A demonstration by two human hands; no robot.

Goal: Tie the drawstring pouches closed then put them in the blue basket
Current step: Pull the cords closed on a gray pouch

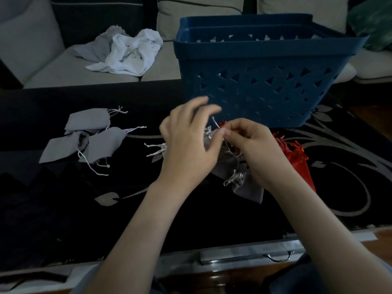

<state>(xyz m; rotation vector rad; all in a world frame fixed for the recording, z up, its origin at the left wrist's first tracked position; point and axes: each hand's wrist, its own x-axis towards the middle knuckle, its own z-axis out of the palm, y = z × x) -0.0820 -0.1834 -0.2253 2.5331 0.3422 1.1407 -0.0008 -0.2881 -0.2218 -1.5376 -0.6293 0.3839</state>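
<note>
Tension counts: right hand pinches the thin white drawstring of the small grey cloth pouch; left hand spreads its fingers, grasp unclear. Cinch evenly, knot snugly.

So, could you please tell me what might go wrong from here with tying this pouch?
1. The thin white drawstring pinched by the right hand looks short, so it may slip free before the knot sets.
2. A second grey fabric pouch and a red fabric pouch lie close beside that hand; their loose cords could get caught in the knot.
</note>
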